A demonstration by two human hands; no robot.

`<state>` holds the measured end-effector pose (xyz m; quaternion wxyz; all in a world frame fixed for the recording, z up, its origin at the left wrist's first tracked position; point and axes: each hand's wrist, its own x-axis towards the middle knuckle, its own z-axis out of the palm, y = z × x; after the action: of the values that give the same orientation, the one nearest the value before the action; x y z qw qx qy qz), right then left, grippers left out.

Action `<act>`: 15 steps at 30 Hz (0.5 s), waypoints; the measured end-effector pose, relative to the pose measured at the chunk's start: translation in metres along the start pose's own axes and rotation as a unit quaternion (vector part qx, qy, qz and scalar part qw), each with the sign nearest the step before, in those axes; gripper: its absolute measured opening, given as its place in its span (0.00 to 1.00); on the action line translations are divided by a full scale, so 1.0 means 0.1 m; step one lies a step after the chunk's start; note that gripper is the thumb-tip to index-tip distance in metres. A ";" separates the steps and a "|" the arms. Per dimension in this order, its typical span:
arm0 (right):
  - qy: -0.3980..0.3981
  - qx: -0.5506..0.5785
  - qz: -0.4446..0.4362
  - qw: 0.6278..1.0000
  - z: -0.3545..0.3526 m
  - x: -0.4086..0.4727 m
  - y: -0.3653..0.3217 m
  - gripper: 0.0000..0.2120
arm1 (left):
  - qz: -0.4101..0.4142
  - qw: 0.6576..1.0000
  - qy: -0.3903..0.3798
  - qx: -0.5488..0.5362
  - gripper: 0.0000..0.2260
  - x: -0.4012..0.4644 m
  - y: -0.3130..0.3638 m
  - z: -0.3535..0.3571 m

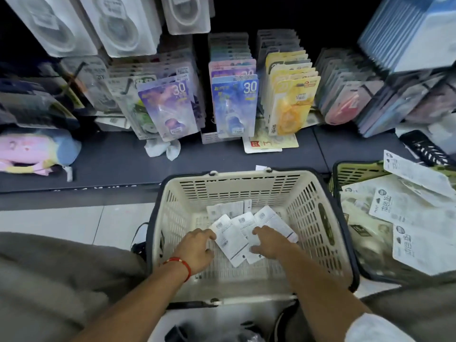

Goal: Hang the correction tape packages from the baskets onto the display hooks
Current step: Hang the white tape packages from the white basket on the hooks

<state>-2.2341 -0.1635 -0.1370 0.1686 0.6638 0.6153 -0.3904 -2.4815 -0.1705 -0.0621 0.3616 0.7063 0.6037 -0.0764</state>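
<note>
I have both hands down in the cream basket [249,183], gathering the last few correction tape packages [230,239] that lie face down on its floor. My left hand [195,250] rests with fingers loosely curved at the left edge of the cards, touching the nearest one but not clasping it; my right hand [270,243] lies spread over the right side of the pile, its grip wide and holding nothing as far as I can tell. To do this well I would slide the cards together into one stack with the hang holes aligned at the same end, then pinch the stack firmly before lifting. The slick card backs will likely skate on the slotted floor, so pressing them against each other should help. The second basket [355,171] to the right holds more packages, and the hanging rows [234,104] wait above the dark shelf [118,159]
</note>
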 end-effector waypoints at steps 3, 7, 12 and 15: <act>0.040 -0.006 0.012 0.999 0.31 0.20 -0.25 0.31 | -0.017 1.000 0.003 0.001 0.19 0.00 -0.02 0.07; 0.039 -0.006 0.029 0.999 0.39 0.36 -0.33 0.29 | -0.022 1.000 -0.002 0.018 0.20 0.02 -0.07 0.10; -0.042 0.296 0.014 0.954 0.20 0.32 -0.30 0.08 | -0.002 0.999 -0.007 0.041 0.25 0.07 -0.07 0.07; -0.126 0.564 0.018 0.816 -0.01 0.21 -0.24 0.07 | 0.031 0.996 -0.026 0.084 0.40 0.11 -0.10 0.03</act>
<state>-2.2577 -0.1444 -0.1457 -0.1523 0.5985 0.2482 -0.7463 -2.4865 -0.1635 -0.0742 0.3189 0.7505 0.5631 -0.1336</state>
